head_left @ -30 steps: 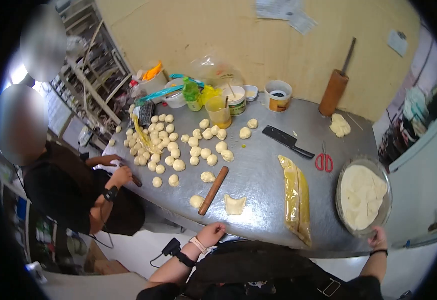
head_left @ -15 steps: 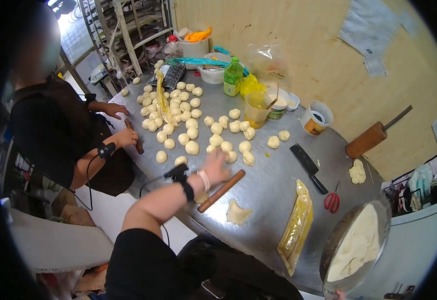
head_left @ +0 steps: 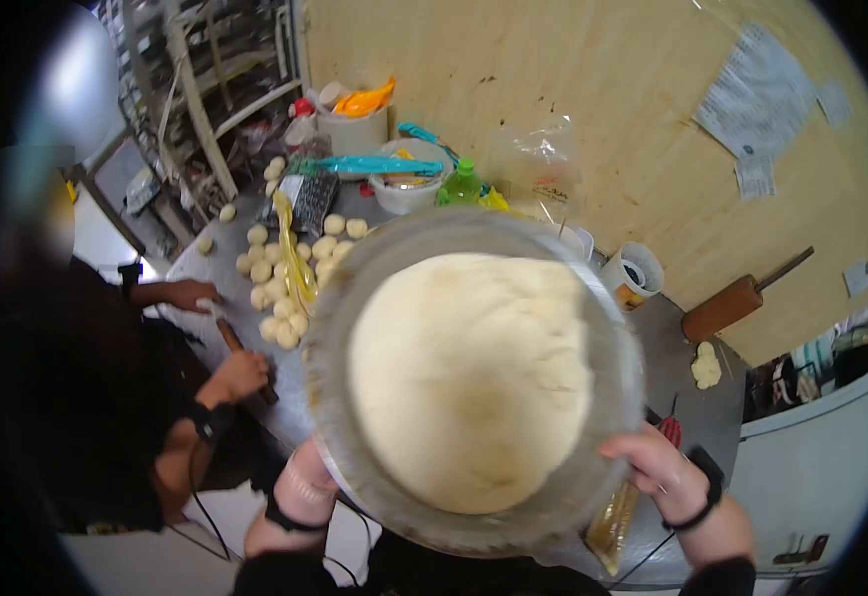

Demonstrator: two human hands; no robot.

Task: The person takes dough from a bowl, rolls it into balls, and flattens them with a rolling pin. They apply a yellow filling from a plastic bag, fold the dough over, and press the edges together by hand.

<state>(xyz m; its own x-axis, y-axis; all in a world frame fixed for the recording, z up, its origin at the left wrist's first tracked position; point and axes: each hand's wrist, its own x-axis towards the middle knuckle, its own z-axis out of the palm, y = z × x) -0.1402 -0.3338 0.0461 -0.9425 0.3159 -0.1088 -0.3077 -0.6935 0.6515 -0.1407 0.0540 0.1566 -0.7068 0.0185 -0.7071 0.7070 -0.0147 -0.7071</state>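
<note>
A bakery-style work kitchen, it seems: dough balls (head_left: 275, 289) lie left of centre, a large bowl (head_left: 625, 382) of dough (head_left: 464, 387) fills mid-frame, and blurry racks (head_left: 196, 109) stand upper left.

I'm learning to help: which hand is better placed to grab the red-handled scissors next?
Probably the right hand: the red-handled scissors show just beyond it, while the left hand is across the dough bowl. The right grips that bowl, though.
</note>
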